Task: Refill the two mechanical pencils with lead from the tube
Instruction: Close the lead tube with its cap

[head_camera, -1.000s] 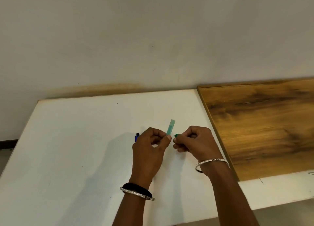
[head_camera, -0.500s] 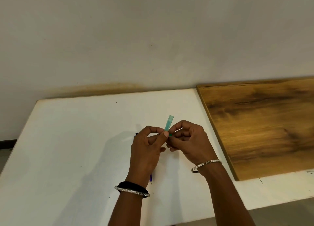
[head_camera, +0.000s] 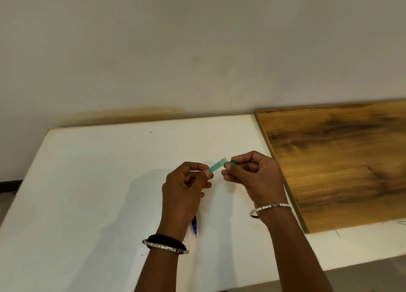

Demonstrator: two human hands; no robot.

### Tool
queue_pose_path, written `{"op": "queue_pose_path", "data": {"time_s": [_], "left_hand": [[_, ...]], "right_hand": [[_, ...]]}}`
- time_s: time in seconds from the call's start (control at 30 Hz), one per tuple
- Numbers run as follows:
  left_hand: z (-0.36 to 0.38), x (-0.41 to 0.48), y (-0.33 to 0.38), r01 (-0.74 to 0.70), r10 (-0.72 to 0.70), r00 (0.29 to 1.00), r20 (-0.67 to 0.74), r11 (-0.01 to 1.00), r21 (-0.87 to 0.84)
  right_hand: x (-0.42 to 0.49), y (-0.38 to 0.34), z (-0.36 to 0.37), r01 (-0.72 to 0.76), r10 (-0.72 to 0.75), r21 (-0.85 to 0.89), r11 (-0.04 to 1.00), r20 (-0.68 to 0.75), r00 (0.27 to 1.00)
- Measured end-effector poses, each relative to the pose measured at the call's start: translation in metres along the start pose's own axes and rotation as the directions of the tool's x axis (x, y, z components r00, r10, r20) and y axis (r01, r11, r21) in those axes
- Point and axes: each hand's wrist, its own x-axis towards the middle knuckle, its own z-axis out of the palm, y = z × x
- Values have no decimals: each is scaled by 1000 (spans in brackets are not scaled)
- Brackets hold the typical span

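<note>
On white desk (head_camera: 87, 182), mid-front: pinching teal lead tube (head_camera: 218, 167) w/ L hand (head_camera: 184, 188) to steady it, green cap (head_camera: 232, 161) at its mouth w/ R hand (head_camera: 252, 175); hands close, not touching.

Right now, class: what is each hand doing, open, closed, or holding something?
Left hand: pinches the teal lead tube.
Right hand: pinches a small green piece; what it is cannot be told.

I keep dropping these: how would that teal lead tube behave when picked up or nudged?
Probably light: the left hand holds the lead tube by a fingertip pinch alone. It juts out straight unsupported, so likely stiff. Smooth translucent plastic may be slippery.
</note>
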Motion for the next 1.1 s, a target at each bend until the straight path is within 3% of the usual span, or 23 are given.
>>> {"op": "queue_pose_path", "data": {"time_s": [0.13, 0.33, 0.5, 0.83, 0.97, 1.1], "left_hand": [[-3, 2, -1, -42, 45, 997, -65, 998, 41], [-6, 3, -1, -103, 121, 983, -136, 986, 132], [-5, 3, -2, -136, 169, 975, -140, 966, 222], [-4, 3, -3, -161, 211, 971, -113, 926, 340], [-5, 2, -4, -187, 238, 967, -96, 909, 373], [-5, 1, -4, -185, 243, 964, -105, 902, 390]], "right_hand": [[1, -1, 0, -3, 3, -15, 1000, 3, 1000], [1, 1, -1, 73, -77, -269, 960, -5, 997], [-2, 1, 2, 165, -162, -510, 844, 50, 985], [-1, 6, 2, 294, -177, -704, 647, 236, 956], [-1, 9, 4, 219, -101, -624, 750, 219, 970], [-1, 9, 5, 205, -113, -535, 820, 200, 973]]}}
